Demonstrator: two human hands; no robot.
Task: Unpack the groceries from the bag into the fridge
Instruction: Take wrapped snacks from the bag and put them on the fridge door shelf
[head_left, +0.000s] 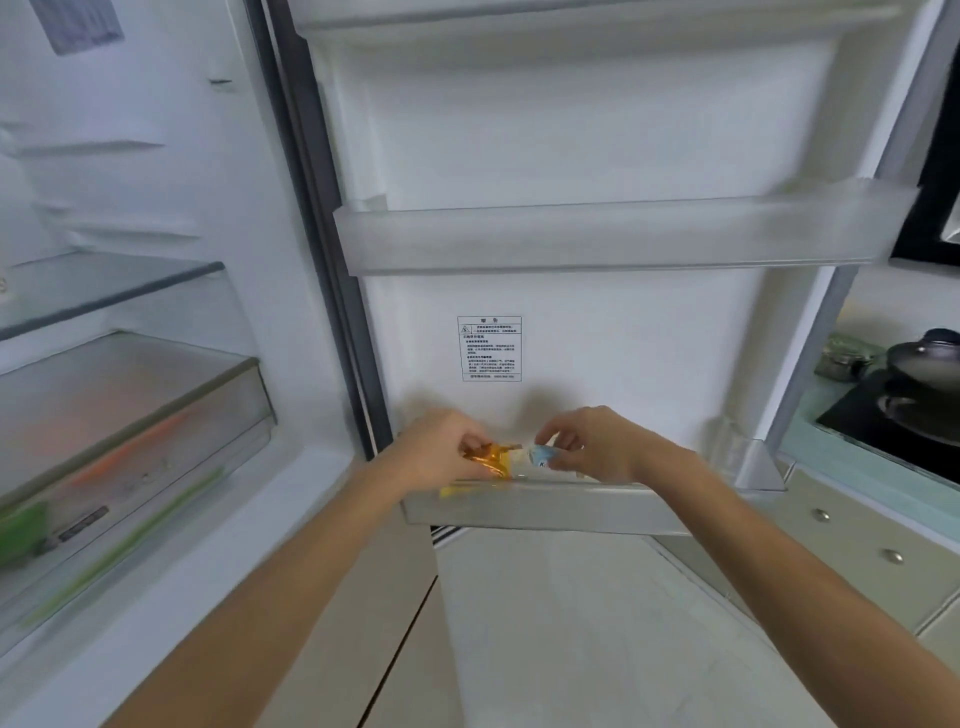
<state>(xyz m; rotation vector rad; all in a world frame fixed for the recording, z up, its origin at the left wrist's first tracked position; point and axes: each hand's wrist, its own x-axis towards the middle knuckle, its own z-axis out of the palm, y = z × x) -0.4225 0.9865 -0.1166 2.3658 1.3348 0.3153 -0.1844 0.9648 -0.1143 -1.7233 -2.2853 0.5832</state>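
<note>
The fridge stands open, its door swung out in front of me. Both hands reach into the lowest door bin (561, 506). My left hand (441, 449) pinches an orange-yellow snack packet (496, 457) at its left end. My right hand (592, 441) pinches a small light-blue and white packet (540, 457) just to the right of it. The two packets touch or overlap above the bin's front rim. Their lower parts are hidden behind the rim. No grocery bag is in view.
A second door bin (613, 239) hangs higher up with nothing visible in it. To the left are a glass shelf (104, 291) and a crisper drawer (135, 426) holding orange and green produce. At the right, a counter carries a black cooktop (893, 426) and a pan (924, 358).
</note>
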